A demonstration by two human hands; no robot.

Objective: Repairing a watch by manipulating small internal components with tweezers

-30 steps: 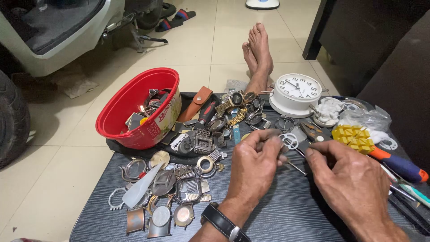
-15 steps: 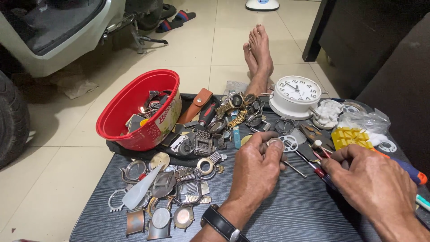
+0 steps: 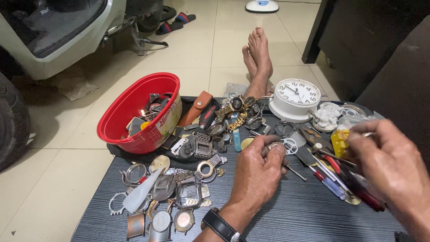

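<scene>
**Small part held at the middle of the counter**

Our left hand (image 3: 255, 172) rests on the dark counter (image 3: 286, 215), fingers (image 3: 275, 154) curled and clenched around a small round metal part (image 3: 274, 145) at the knuckles; we cannot tell exactly what it is. Our right hand (image 3: 392, 163) is raised at three o'clock, fingers pinched together near the yellow parts box (image 3: 339, 137); whether they grip anything we cannot tell.

We judge that the part is being steadied for work with a fine tool. The next move would call for a firm left grip and a careful pick from the screwdrivers (image 3: 333, 177), which lie crossed between the two hands.

A thin metal pin (image 3: 295, 172) lies just beside the left fingers. At twelve o'clock sits a white alarm clock (image 3: 295, 98), with a heap of wristwatches (image 3: 237, 112) to its left. At ten o'clock a red bowl (image 3: 134, 112) holds more scraps. At eight o'clock watch cases (image 3: 179, 197) lie scattered. The loose clutter crowds the working spot, so small pieces could easily be knocked or lost.
</scene>
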